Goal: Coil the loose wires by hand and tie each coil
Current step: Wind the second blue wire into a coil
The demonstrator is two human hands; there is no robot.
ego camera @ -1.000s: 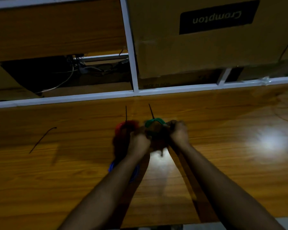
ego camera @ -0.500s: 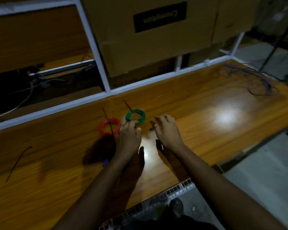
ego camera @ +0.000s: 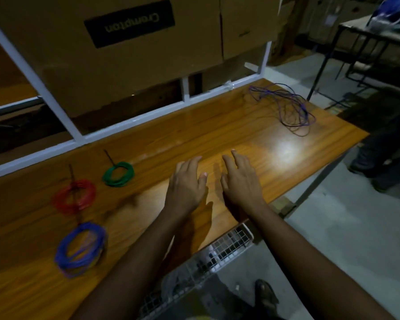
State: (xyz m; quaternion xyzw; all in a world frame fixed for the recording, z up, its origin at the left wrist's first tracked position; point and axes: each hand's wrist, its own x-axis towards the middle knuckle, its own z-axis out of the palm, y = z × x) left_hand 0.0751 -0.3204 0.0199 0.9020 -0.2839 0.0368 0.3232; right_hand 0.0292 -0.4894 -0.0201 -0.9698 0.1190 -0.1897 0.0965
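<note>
Plainly, head view, hands: the left hand (ego camera: 187,183) and right hand (ego camera: 240,179) hover side by side over the table (ego camera: 217,137), fingers loosely spread and holding nothing, probably between coils.
Finished coils: the green coil (ego camera: 118,173), red coil (ego camera: 74,196) and blue coil (ego camera: 80,248) lie apart on the table's left, seemingly parked clear of the working space; dark tie tails stick up from the green and red ones.
Remaining work: the loose purple wire (ego camera: 286,107) sprawls untidily near the far right corner, well apart from both hands, so reaching for it looks like the next step.
Behind: a cardboard box (ego camera: 136,54) stands past a white frame (ego camera: 134,118).
Hard to tell: whether the blue coil is tied, since blur hides any tie; both forearms run off the bottom edge; dim light hides the wire basket (ego camera: 208,262) contents below the table edge.
</note>
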